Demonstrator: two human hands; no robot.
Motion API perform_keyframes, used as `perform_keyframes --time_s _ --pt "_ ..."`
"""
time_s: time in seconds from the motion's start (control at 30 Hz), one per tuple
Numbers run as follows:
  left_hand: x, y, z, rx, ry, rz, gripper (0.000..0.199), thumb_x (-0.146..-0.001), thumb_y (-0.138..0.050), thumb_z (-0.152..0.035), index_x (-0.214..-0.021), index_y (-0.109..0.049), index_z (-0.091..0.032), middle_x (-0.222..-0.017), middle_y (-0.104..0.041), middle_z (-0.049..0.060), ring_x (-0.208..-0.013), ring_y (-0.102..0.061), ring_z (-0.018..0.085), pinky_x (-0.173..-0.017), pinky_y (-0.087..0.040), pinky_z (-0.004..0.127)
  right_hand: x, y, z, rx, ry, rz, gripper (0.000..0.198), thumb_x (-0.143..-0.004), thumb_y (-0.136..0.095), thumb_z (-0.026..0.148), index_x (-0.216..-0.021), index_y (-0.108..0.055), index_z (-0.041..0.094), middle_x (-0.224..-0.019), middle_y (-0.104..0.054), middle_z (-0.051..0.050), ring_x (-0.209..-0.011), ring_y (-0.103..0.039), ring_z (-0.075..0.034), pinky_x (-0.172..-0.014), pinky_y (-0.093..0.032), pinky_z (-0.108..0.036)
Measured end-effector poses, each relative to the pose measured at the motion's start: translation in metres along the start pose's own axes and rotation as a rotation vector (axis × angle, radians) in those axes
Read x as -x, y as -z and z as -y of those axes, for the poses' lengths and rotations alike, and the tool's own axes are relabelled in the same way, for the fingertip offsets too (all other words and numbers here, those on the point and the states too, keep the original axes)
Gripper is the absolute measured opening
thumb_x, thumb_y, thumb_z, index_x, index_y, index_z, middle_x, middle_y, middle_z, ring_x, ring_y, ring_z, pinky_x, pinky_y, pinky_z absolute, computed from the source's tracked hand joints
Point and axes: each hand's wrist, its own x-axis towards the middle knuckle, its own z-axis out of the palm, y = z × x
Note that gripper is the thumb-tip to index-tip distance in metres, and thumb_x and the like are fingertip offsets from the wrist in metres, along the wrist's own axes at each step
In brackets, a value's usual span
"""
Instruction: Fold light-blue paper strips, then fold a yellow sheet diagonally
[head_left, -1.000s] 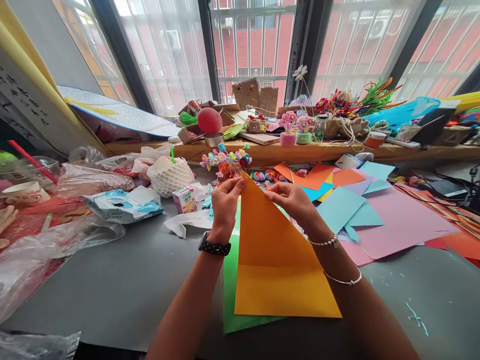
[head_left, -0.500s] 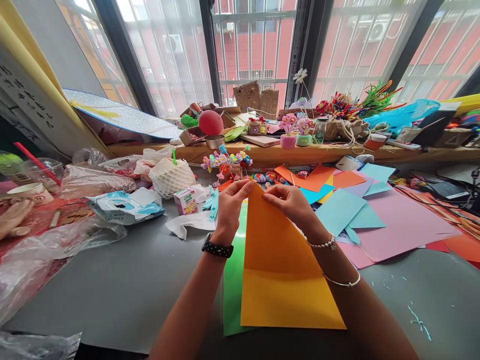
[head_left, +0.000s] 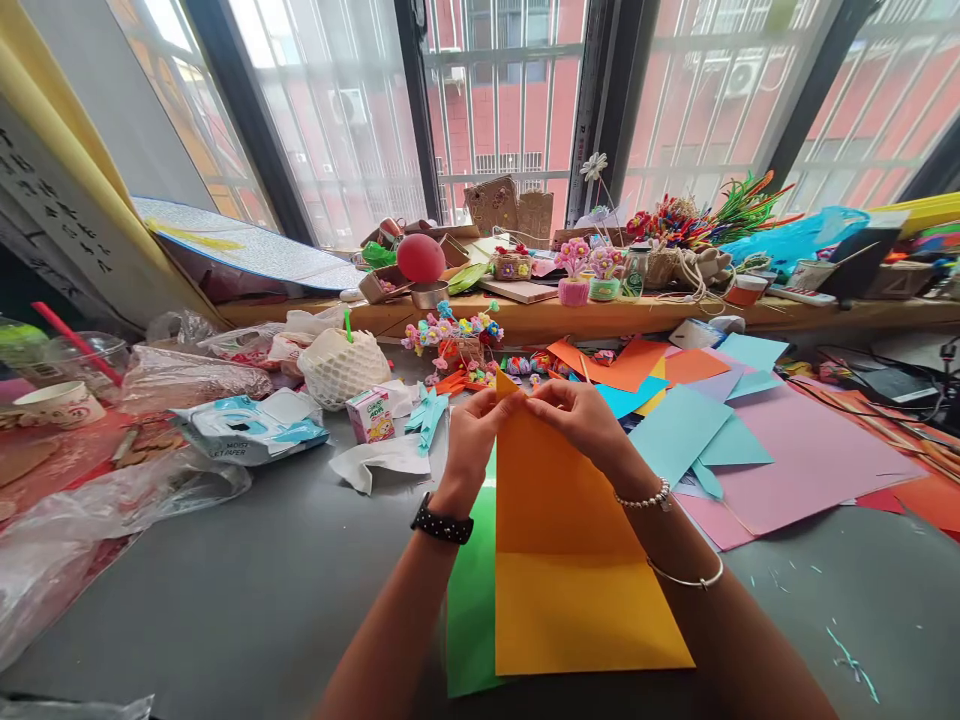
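Note:
A large sheet of yellow-orange paper [head_left: 577, 610] stands partly raised in front of me, its lower part resting over a green sheet [head_left: 471, 620]. A crease runs across it, and its upper part tapers to a point. My left hand [head_left: 480, 435] pinches the left edge just below that tip, thumb toward me. My right hand [head_left: 581, 425] pinches the paper close beside it, the fingertips of both hands nearly touching. Part of the sheet's right edge is hidden behind my right hand and forearm.
To the right lie light blue paper pieces [head_left: 682, 430] on a large pink sheet [head_left: 817, 450]. A wet-wipe pack [head_left: 251, 425], a small carton [head_left: 370, 414] and a netted white fruit [head_left: 343, 365] stand left. Blue scraps [head_left: 851, 660] dot the grey table [head_left: 300, 590]. A crowded sill [head_left: 517, 318] runs behind.
Both hands have moved slightly down along the sheet, and their fingertips have come closer together. The paper's tip now shows above the fingers. The view has shifted a little.

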Motion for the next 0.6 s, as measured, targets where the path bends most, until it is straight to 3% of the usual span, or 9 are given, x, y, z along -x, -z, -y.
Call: perform_keyframes --time_s 0.17,0.33,0.6 --pt "0.0 0.006 0.003 0.007 -0.021 -0.127 0.021 -0.057 -0.065 -0.032 -0.07 -0.066 -0.016 -0.06 -0.061 -0.001 -0.054 -0.051 0.009 -0.051 -0.039 0.019 -0.001 -0.005 -0.002 0.002 0.001 0.029 0.025 -0.071 -0.049 0.037 -0.068 -0.06 0.015 -0.065 -0.061 -0.003 -0.06 -0.053 -0.013 -0.051 -0.037 -0.021" --pt "-0.006 0.029 -0.007 0.115 -0.007 -0.271 0.021 -0.054 -0.068 -0.03 -0.068 -0.066 -0.015 -0.06 -0.062 0.0 -0.057 -0.054 0.01 -0.055 -0.04 0.021 0.005 -0.008 -0.009 0.039 -0.06 0.095 0.023 -0.07 -0.049 0.035 -0.067 -0.06 0.015 -0.067 -0.062 -0.003 -0.062 -0.054 -0.013 -0.054 -0.039 -0.023" --pt "-0.013 0.061 -0.011 0.146 0.003 -0.327 0.025 -0.051 -0.069 -0.03 -0.068 -0.064 -0.013 -0.061 -0.063 0.001 -0.056 -0.055 0.01 -0.054 -0.04 0.021 0.028 -0.003 -0.025 0.159 -0.146 0.174 0.023 -0.069 -0.049 0.037 -0.063 -0.059 0.016 -0.066 -0.061 -0.003 -0.062 -0.054 -0.014 -0.055 -0.039 -0.024"
